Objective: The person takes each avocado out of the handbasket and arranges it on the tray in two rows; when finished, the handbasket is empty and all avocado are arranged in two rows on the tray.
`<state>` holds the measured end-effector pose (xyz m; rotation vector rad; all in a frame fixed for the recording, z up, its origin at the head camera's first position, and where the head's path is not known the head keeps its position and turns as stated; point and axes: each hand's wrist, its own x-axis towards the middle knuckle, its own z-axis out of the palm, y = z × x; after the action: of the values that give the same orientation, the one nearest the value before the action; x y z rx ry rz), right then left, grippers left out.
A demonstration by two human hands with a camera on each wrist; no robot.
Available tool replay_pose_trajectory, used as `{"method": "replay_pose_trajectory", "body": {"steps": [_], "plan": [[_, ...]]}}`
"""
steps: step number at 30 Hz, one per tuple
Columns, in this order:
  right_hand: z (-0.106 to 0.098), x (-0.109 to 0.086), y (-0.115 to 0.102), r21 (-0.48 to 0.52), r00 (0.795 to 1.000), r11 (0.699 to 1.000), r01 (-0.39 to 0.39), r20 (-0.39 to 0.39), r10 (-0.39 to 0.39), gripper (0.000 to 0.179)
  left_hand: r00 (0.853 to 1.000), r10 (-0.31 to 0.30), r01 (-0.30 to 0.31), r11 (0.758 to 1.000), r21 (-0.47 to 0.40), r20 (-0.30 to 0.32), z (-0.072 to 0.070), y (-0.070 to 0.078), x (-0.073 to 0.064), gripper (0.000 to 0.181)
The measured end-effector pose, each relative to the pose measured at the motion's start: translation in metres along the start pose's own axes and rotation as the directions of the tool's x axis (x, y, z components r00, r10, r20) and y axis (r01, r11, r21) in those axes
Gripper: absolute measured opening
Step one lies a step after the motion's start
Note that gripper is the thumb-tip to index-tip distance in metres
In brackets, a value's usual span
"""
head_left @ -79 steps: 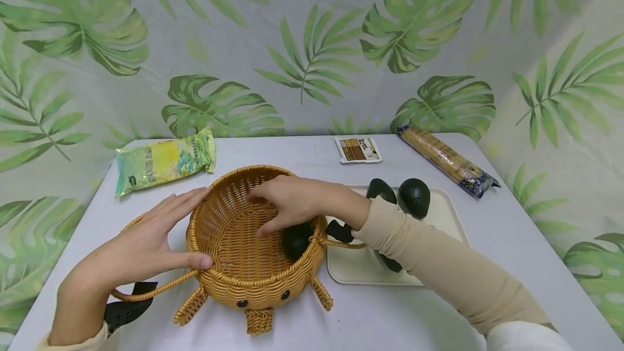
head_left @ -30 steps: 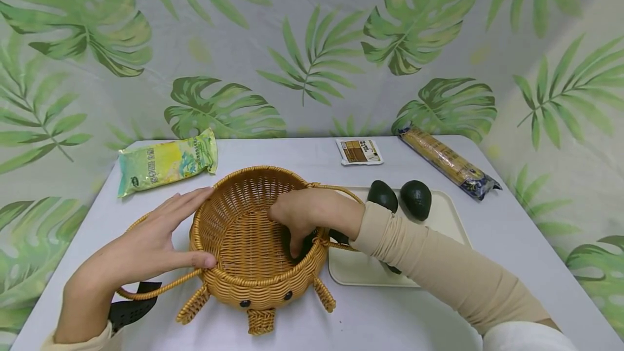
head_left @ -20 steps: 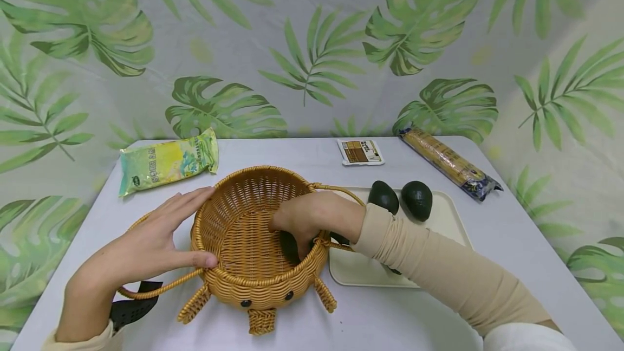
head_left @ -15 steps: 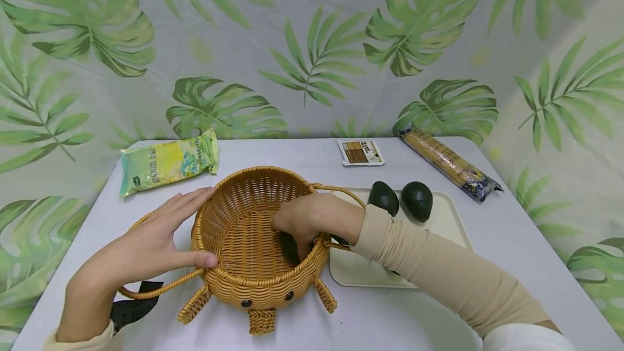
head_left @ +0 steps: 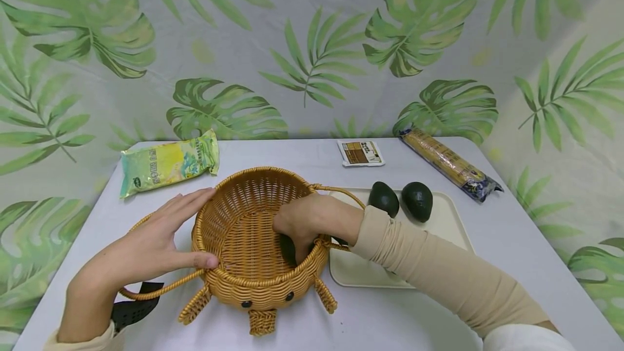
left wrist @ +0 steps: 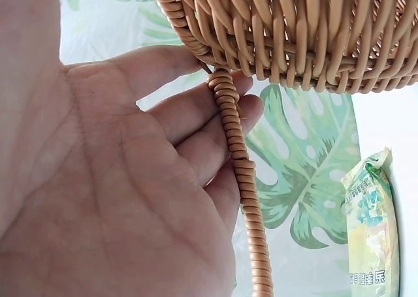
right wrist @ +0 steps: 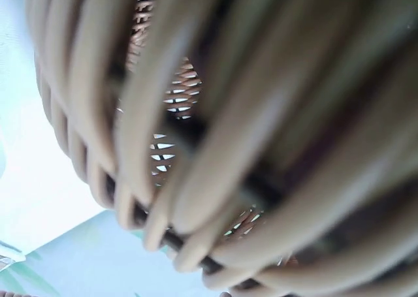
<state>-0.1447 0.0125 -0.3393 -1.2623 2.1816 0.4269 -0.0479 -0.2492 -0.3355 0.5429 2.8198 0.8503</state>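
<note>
A brown wicker basket [head_left: 260, 283] with a small animal face stands on the table in the head view. Inside it, against the right wall, lies a dark green avocado [head_left: 288, 249]. My right hand [head_left: 304, 221] reaches over the rim and grips this avocado from above, covering most of it. My left hand [head_left: 146, 248] rests on the basket's left rim with fingers spread, its thumb at the front. In the left wrist view, fingers [left wrist: 196, 130] lie behind the wrapped handle [left wrist: 245, 179]. Basket weave [right wrist: 215, 134] fills the right wrist view, hiding the right hand there.
Two avocados, one [head_left: 383, 199] and another [head_left: 416, 202], lie on a cream tray [head_left: 356, 275] right of the basket, partly under my right sleeve. Behind are a green-yellow packet [head_left: 169, 164], a small brown-white packet [head_left: 361, 153] and a long noodle-like package [head_left: 448, 164].
My right hand has gone from hovering above the basket floor down and right onto the avocado, and now grips it. During the last half second it barely moves. The left hand stays put.
</note>
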Motion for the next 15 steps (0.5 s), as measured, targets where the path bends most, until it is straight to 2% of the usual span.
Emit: {"method": "replay_pose_trajectory", "body": {"steps": [4,7,10,15], "plan": [[0.0006,-0.0001,0.0007,0.017,1.000,1.000,0.017,-0.013,-0.017,0.040,1.000,0.001,-0.001,1.000,-0.002,-0.003,0.0001,0.0006,-0.0006,0.113],[0.0010,-0.0001,0.0027,0.049,0.997,0.997,0.055,-0.053,-0.053,0.039,1.000,-0.002,0.002,1.000,-0.001,-0.004,0.0006,0.0005,-0.0003,0.113],[0.0010,0.0000,0.0046,0.071,0.993,0.993,0.092,-0.085,-0.085,0.047,1.000,-0.001,0.001,1.000,0.001,-0.004,0.0011,0.0005,0.0001,0.112],[-0.0004,-0.0013,0.0054,0.074,0.992,0.991,0.116,-0.058,-0.111,0.055,1.000,-0.001,0.001,1.000,-0.001,-0.003,0.0012,0.0004,-0.0001,0.113]]}}
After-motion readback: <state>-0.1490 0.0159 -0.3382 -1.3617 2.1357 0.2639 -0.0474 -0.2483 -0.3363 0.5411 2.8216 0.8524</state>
